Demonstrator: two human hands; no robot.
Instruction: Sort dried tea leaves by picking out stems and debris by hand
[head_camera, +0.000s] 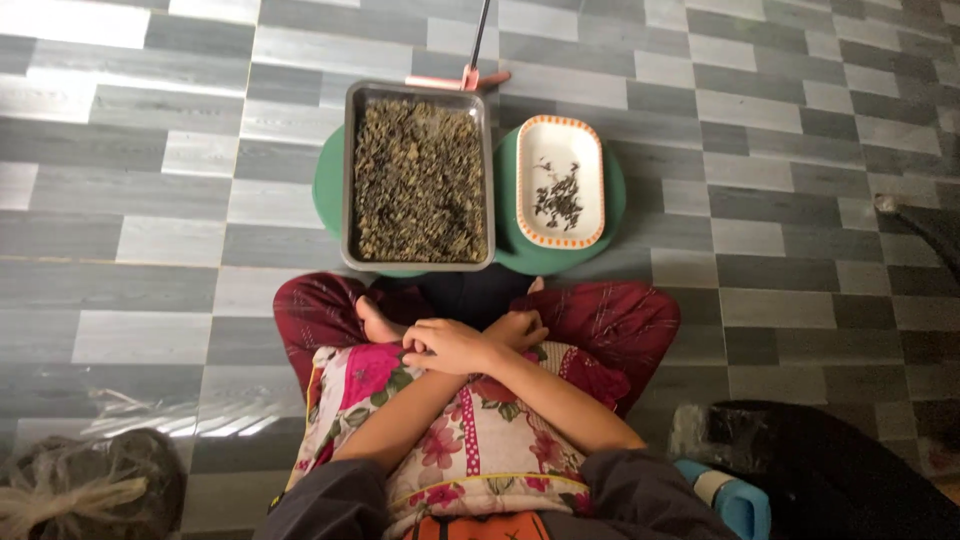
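Two hands rest crossed in the head view, the only view there is. The right hand (450, 345) lies on top, its fingers (415, 348) close together and draped loosely over the other wrist, clamped on nothing. The left hand (522, 328) pokes out beyond it towards the right knee. Its fingers are mostly hidden, so I cannot tell if they are curled or spread. Both forearms lie on a flowered cushion (470, 440) in the lap of a person sitting cross-legged on the grey tiled floor (150, 250).

Just past the knees stands a metal tray (347, 180) filled edge to edge with dried greenish leaves (420, 180). Just beside it on the right, not quite touching, is a white oval dish (560, 135) with an orange rim, holding only a small scatter of dark bits (560, 195). Each sits on its own low round green table (328, 190), the dish on the second table (615, 200). A pink clamp on a dark rod (465, 78) lies behind the tray.

Judging from this pose, good handling means uncrossing the wrists first, then leaning over the knees. The tray is best worked with fingertips in small pinches, since its load is loose and light. The dish lies on the right hand's side.
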